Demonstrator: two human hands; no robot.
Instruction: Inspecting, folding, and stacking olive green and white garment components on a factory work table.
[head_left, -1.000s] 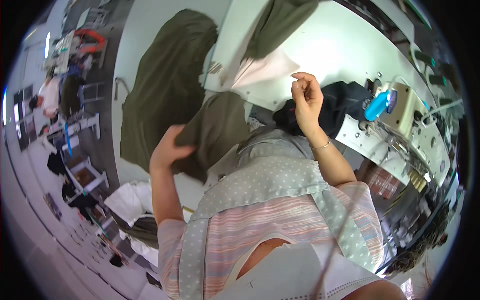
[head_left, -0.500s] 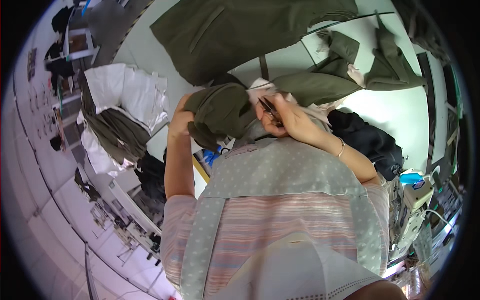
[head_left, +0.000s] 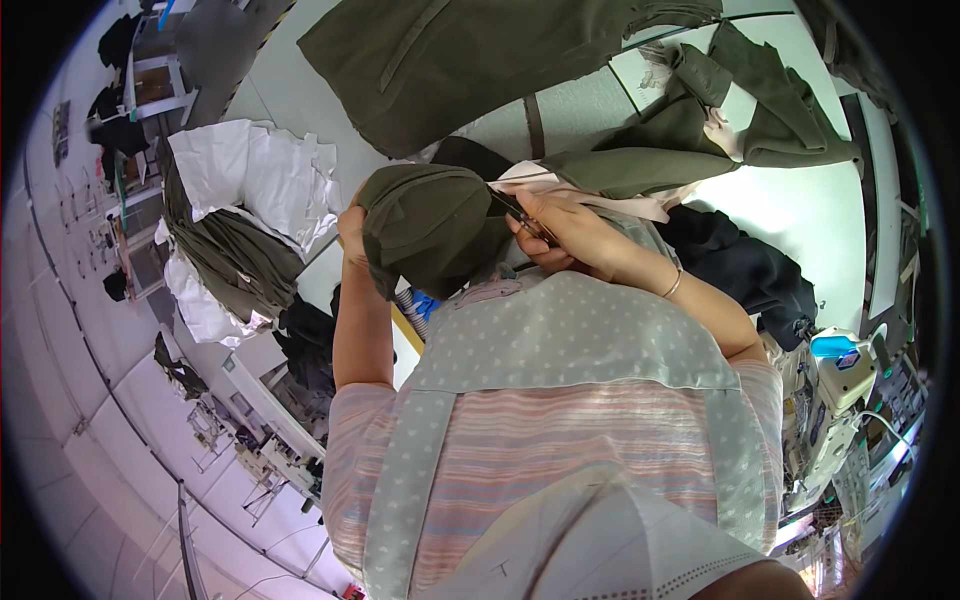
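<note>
1. My left hand point(head_left: 352, 228) is closed around a bunched olive-green fabric piece point(head_left: 430, 228), holding it up in front of my chest, off the pale bench point(head_left: 800, 215). I judge the grip should stay firm so the cloth is taut at its right edge.
2. My right hand point(head_left: 560, 232) is curled shut on a pair of small dark thread snips point(head_left: 518, 212), blades pointing at the fabric's right edge. Whether the blades are parted, I cannot tell.
3. I would bring only the blade tips to the stray thread and cut just beside the seam, never into the weave.
4. I keep my left fingers on the far-left side of the bundle, well apart from the blades.
5. A pale pink lining piece point(head_left: 590, 195) trails just behind my right hand; I would keep it out of the cut.
</note>
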